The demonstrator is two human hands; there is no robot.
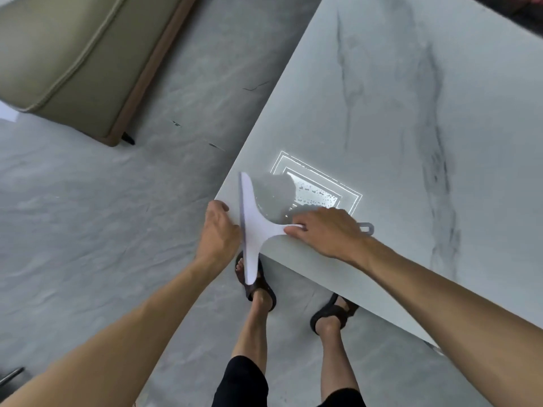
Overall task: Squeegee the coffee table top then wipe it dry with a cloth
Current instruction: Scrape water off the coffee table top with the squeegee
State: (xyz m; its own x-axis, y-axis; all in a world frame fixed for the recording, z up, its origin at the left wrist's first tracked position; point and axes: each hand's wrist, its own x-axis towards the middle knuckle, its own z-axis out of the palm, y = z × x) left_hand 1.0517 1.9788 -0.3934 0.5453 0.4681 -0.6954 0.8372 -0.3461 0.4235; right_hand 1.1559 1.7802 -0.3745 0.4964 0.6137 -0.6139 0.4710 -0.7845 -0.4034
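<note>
A white squeegee [255, 227] lies at the near corner of the pale marble coffee table [396, 118], its blade running along the table's left edge and overhanging the corner. My right hand [326, 232] grips the squeegee's handle; the handle's grey loop end sticks out behind my wrist. My left hand [219, 230] rests at the table's corner, fingers curled against the blade's outer side. Water droplets [316, 195] glint on the tabletop just right of the blade, inside a bright reflection of a ceiling light. No cloth is in view.
A beige sofa [67, 57] stands on the grey floor [102, 215] at upper left. My two feet in dark sandals [332, 312] stand on the floor just below the table's near edge.
</note>
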